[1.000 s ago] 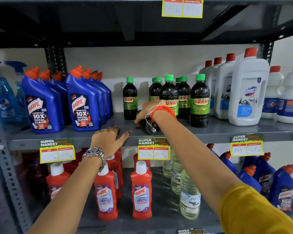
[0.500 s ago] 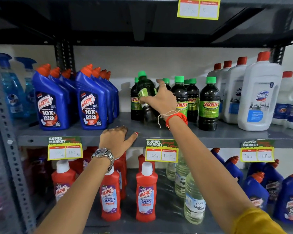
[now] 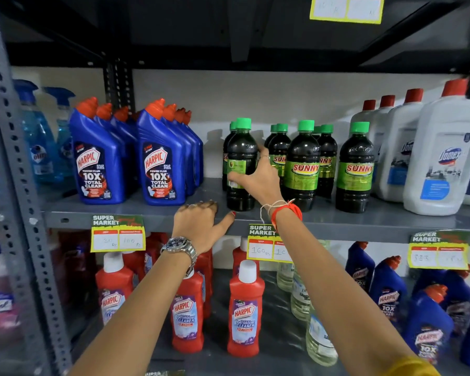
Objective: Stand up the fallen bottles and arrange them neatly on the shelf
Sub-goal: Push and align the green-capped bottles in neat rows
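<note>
Centre of the frame: the right hand [image 3: 258, 177] is wrapped around a dark bottle [image 3: 240, 169] with a green cap, thumb across the front label and fingers curled behind. The bottle stands upright, its base on the grey shelf [image 3: 364, 222], at the left end of the group of dark green-capped bottles. A second bottle of the same kind stands directly behind it, mostly hidden. The held bottle's label is turned so that its brand name does not face forward.

To the right, other Sunny bottles [image 3: 303, 169] stand upright in staggered rows with labels facing out. Contact between the held bottle and these cannot be judged, as the hand covers the gap.

The left hand [image 3: 201, 225] rests on the front lip of the same shelf, just below and left of the held bottle. Its fingers are bent over the edge, thumb stretched right; it holds nothing. A metal watch [image 3: 179, 248] is on that wrist; a red thread band [image 3: 286, 211] is on the right wrist.

Left of centre: blue Harpic bottles [image 3: 162, 161] stand in two rows, with a bare stretch of shelf between them and the dark bottles. Far right: white Domex bottles [image 3: 442, 164], upright. Lower shelf: red Harpic bottles [image 3: 246, 310], upright. Yellow price tags [image 3: 118, 234] hang from the shelf edge.
</note>
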### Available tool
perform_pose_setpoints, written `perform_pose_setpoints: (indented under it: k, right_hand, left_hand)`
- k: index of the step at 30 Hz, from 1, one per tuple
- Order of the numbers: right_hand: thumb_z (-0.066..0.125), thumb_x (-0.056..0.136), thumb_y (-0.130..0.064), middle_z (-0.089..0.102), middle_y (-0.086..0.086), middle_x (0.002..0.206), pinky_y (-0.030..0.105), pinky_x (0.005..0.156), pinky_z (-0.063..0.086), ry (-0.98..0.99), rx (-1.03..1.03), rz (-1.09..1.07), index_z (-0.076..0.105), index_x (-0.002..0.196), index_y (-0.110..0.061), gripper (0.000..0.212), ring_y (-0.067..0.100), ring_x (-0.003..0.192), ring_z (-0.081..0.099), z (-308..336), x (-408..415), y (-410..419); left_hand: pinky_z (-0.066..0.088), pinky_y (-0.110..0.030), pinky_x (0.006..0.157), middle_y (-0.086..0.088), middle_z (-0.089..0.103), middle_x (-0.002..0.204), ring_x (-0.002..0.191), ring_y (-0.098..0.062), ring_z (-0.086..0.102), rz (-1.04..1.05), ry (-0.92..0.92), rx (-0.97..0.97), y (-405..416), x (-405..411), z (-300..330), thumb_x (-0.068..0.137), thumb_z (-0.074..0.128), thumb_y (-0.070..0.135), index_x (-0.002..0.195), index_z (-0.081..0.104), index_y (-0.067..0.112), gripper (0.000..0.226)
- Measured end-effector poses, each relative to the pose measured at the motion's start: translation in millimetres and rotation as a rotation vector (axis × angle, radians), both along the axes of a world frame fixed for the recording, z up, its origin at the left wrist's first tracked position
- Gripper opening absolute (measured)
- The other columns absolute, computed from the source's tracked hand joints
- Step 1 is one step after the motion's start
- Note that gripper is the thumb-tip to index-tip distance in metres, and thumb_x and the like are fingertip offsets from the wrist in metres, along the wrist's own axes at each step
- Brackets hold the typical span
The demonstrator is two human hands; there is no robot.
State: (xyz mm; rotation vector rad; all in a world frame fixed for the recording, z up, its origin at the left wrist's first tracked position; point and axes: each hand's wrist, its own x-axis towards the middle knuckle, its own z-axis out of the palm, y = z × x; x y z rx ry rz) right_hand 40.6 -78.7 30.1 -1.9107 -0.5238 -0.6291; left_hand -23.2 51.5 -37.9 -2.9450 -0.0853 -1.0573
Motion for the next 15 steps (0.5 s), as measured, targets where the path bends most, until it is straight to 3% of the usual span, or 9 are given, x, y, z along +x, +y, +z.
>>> perform_pose_setpoints:
  k: [4,6,9,11,13,15]
  right_hand:
    - [0.083,0.054,-0.052,0.047,0.018,0.134,0.042,0.101,0.043,-0.056,-0.114,-0.155,0.027,0.138,-0.005,0.111,0.034,0.126,0.047,-2,-1,2]
    - [0.082,0.057,-0.053,0.042,0.022,0.137,0.043,0.100,0.041,-0.057,-0.161,-0.215,0.023,0.139,0.001,0.115,0.036,0.129,0.043,-3,-4,2]
    - [0.083,0.059,-0.046,0.052,0.017,0.130,0.039,0.097,0.043,-0.042,-0.131,-0.149,0.027,0.137,0.002,0.107,0.031,0.123,0.049,-3,2,0]
    - [0.086,0.059,-0.039,0.060,0.005,0.110,0.037,0.095,0.046,0.045,-0.048,-0.066,0.030,0.135,-0.002,0.102,0.025,0.110,0.056,-2,8,-5]
    - [0.085,0.063,-0.022,0.053,-0.008,0.090,0.034,0.090,0.050,0.165,0.059,0.058,0.034,0.128,-0.007,0.084,0.017,0.095,0.057,-2,13,-11]
    - [0.077,0.070,-0.001,0.050,-0.005,0.087,0.025,0.076,0.054,0.277,0.168,0.250,0.034,0.118,-0.011,0.065,0.013,0.081,0.057,0,15,-17]
  left_hand:
    - [0.043,-0.034,0.081,-0.002,0.067,0.117,0.103,-0.021,0.063,0.003,0.016,-0.009,-3,-3,2,0.073,0.008,0.066,0.115,0.062,0.016,0.085]
    - [0.043,-0.034,0.082,-0.003,0.066,0.119,0.104,-0.021,0.062,0.003,0.024,-0.013,-3,-4,3,0.071,0.006,0.067,0.117,0.061,0.016,0.088]
    - [0.043,-0.034,0.082,-0.003,0.066,0.119,0.104,-0.022,0.062,-0.001,0.030,-0.019,-4,-6,4,0.071,0.005,0.067,0.118,0.061,0.016,0.089]
    - [0.043,-0.035,0.086,-0.002,0.063,0.125,0.108,-0.021,0.060,-0.002,0.044,-0.026,-5,-7,5,0.070,0.005,0.067,0.120,0.060,0.016,0.090]
    - [0.042,-0.035,0.089,-0.002,0.060,0.130,0.113,-0.021,0.058,-0.009,0.059,-0.034,-6,-7,5,0.070,0.005,0.067,0.121,0.059,0.016,0.091]
    - [0.042,-0.035,0.090,-0.002,0.059,0.132,0.116,-0.020,0.057,-0.017,0.061,-0.044,-5,-7,5,0.070,0.006,0.067,0.120,0.060,0.015,0.090]
